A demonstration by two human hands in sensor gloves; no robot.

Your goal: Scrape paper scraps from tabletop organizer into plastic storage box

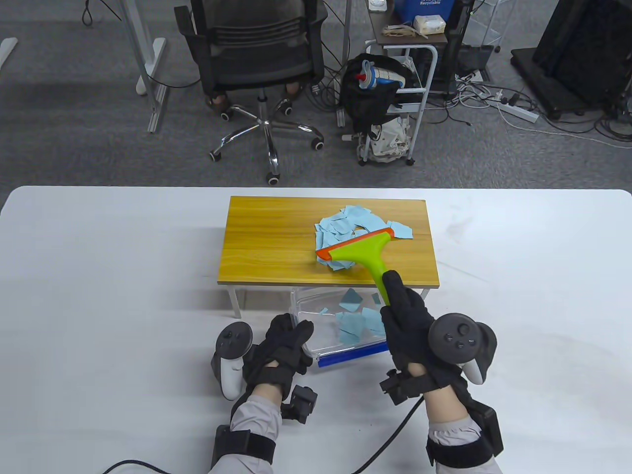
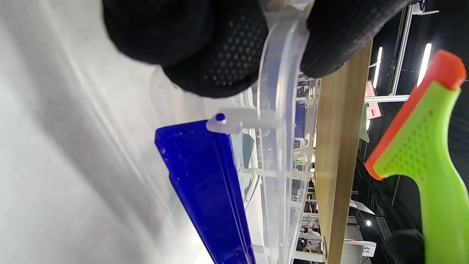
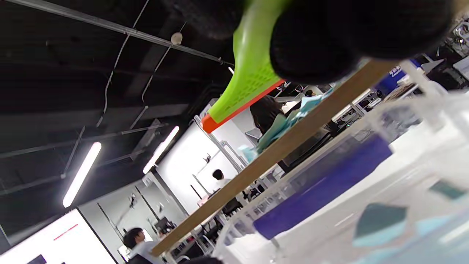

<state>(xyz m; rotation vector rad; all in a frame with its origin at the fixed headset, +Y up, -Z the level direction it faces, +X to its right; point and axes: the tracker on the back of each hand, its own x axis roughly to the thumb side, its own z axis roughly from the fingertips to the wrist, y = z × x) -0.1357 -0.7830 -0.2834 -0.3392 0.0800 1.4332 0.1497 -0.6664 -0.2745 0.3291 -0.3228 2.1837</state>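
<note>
A wooden tabletop organizer (image 1: 276,242) on white legs stands mid-table with a pile of light-blue paper scraps (image 1: 345,224) on its right half. My right hand (image 1: 410,326) grips the handle of a green scraper (image 1: 363,252) with an orange blade; the blade lies over the near side of the pile. A clear plastic storage box (image 1: 316,306) with a blue clip (image 1: 353,355) sits below the organizer's front edge and holds several scraps (image 1: 353,321). My left hand (image 1: 289,340) pinches the box rim (image 2: 280,73) at its near left corner.
The white table (image 1: 98,276) extends widely left and right of the organizer. An office chair (image 1: 261,64) and a cart (image 1: 395,98) with bags stand on the floor beyond the table's far edge.
</note>
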